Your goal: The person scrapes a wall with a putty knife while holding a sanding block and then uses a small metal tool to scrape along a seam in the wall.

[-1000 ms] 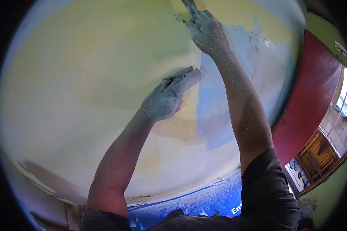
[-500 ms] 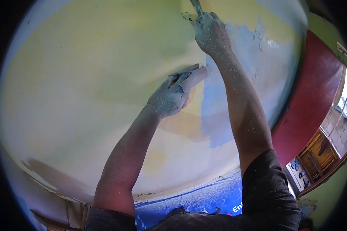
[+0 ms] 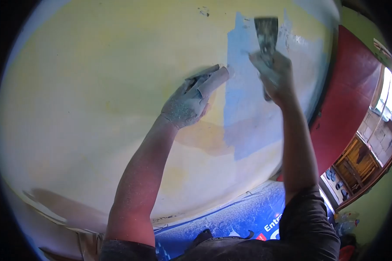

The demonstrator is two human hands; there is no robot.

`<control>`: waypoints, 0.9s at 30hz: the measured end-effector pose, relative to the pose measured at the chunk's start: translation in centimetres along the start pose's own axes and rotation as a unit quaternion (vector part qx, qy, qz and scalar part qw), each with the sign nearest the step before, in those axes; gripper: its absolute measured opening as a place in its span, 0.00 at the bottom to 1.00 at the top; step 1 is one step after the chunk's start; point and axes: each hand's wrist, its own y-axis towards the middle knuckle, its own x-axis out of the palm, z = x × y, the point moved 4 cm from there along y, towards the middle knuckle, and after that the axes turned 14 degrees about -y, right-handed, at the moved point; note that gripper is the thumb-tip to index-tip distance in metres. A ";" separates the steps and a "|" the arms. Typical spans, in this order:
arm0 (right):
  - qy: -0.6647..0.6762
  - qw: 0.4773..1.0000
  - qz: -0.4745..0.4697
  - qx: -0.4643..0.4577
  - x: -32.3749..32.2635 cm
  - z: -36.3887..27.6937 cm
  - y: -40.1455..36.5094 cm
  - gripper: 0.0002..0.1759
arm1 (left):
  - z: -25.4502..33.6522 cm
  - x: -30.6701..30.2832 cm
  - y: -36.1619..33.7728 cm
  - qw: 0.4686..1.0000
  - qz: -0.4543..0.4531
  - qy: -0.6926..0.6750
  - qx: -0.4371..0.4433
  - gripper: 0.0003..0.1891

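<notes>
A large curved panel [image 3: 117, 87] fills most of the view, pale yellow and white with a light blue patch. My right hand [image 3: 276, 78] is closed around the handle of a putty knife [image 3: 266, 30], whose wide, stained blade points up in front of the blue patch. Slightly blurred, that hand is to the right of my left hand. Covered in pale dust, my left hand [image 3: 185, 104] grips a folded sheet of sandpaper [image 3: 213, 81], which lies against the panel at the blue patch's left edge.
A red panel [image 3: 348, 95] stands at the right, before a green wall [image 3: 381, 200]. Farther right are a wooden door [image 3: 357, 167] and some footwear [image 3: 335, 178]. Below the curved panel lies a dusty blue printed sheet [image 3: 248, 222]; plastic bottles [image 3: 347, 222] are at lower right.
My right hand has moved right and down with the putty knife, off the dark mark near the top. My left hand has barely shifted, and the view has turned slightly.
</notes>
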 end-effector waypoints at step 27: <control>-0.126 0.979 -0.155 0.039 -0.2 8.0 -5.7 0.35 | 0.2 0.8 -0.6 0.999 -0.032 -0.027 -0.026 0.38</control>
